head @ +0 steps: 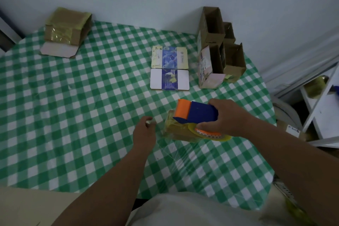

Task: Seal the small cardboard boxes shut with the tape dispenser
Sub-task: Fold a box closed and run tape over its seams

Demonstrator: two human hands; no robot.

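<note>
1. Head view: the right hand (225,117) grips the blue-and-orange plastic tape dispenser (197,114), fingers wrapped over its blue body, thumb low by the yellowish tape roll.
2. The dispenser sits on top of the small brown cardboard box already glossy with tape (180,130). This box is our landmark, lying on the green-and-white checked tablecloth (73,115).
3. The key relation: the dispenser's long axis runs left to right, orange nose toward the box's left end, so I judge the pull goes along that line.
4. The left hand (144,134) hovers just left of the box, not touching it, fingers loosely curled and holding nothing. It is the nearer hand to steady that left end.
5. Beyond the box lies a flattened blue-and-white printed carton (169,69).
6. Beyond and right of the box stands a cluster of open brown cardboard boxes (218,47), unsealed.
7. Far beyond and left of the box, a taped brown box with an open flap (66,29).
</note>
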